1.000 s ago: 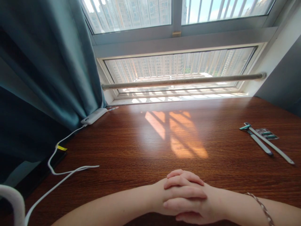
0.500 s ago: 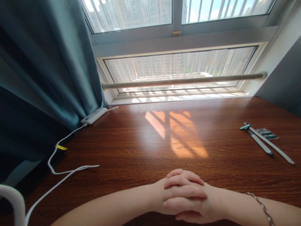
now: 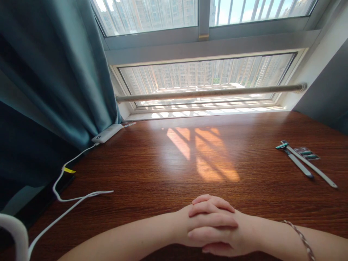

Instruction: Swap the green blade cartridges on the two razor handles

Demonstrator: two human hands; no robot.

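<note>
At the near edge of the wooden table, my left hand (image 3: 183, 222) and my right hand (image 3: 243, 232) are clasped with their fingers interlaced. Both are closed on each other, and no object shows between them. The palms are hidden. A braided bracelet (image 3: 300, 237) circles my right wrist. Off to the right lies a razor (image 3: 297, 163) with a light handle and a teal head. Its head end meets a long white stick-like handle (image 3: 315, 168). Beside them is a small clear packet (image 3: 307, 153) holding dark green pieces.
The brown table (image 3: 141, 156) runs to a window with a horizontal rail (image 3: 212, 93). At left, a white box-shaped device (image 3: 107, 133) with a white cable (image 3: 67, 200) sits by a blue curtain (image 3: 78, 72). A curved white tube (image 3: 16, 230) is at the lower left.
The whole view has shifted very slightly. My hands stay clasped in the same position, and the things on the table have not moved.
</note>
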